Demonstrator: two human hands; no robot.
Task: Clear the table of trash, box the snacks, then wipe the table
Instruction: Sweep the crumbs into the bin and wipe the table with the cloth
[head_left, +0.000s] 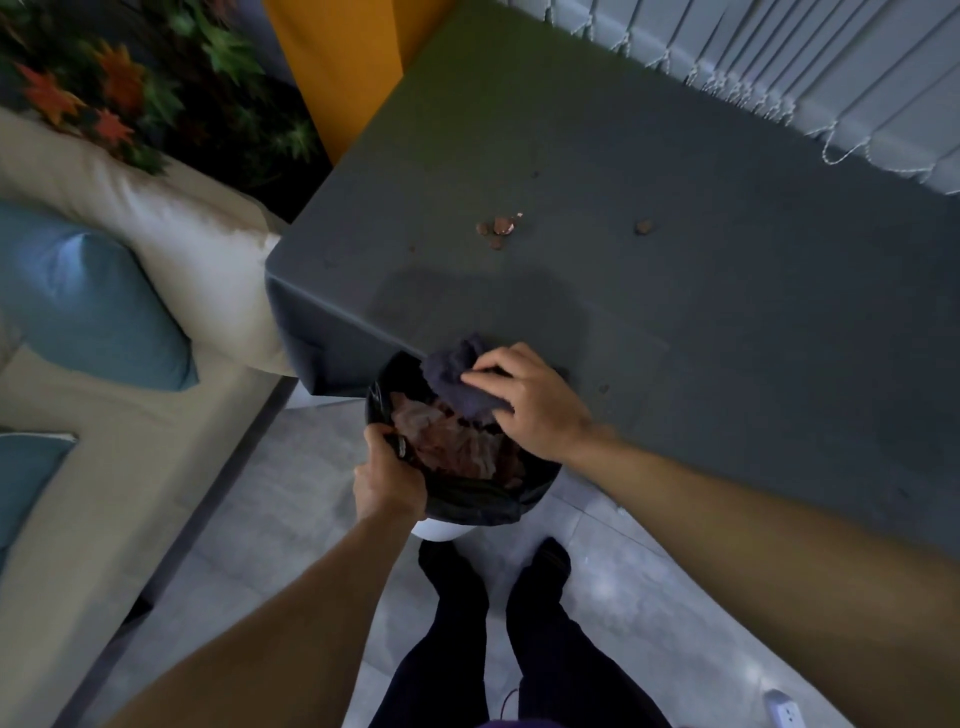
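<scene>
A white trash bin lined with a black bag (470, 500) is held against the near edge of the grey-clothed table (675, 270). It holds crumpled pinkish wrappers (447, 441). My left hand (387, 475) grips the bin's near-left rim. My right hand (524, 397) presses a dark grey-blue cloth (454, 371) at the table edge, partly over the bin's opening. A small cluster of brown crumbs (497, 228) lies mid-table, with one more crumb (644, 227) to its right.
A beige sofa (156, 244) with blue cushions (88, 301) stands to the left, touching the table corner. Vertical blinds (831, 67) hang behind the table. My legs stand on the pale tiled floor (623, 587); a white power strip (784, 714) lies at the lower right.
</scene>
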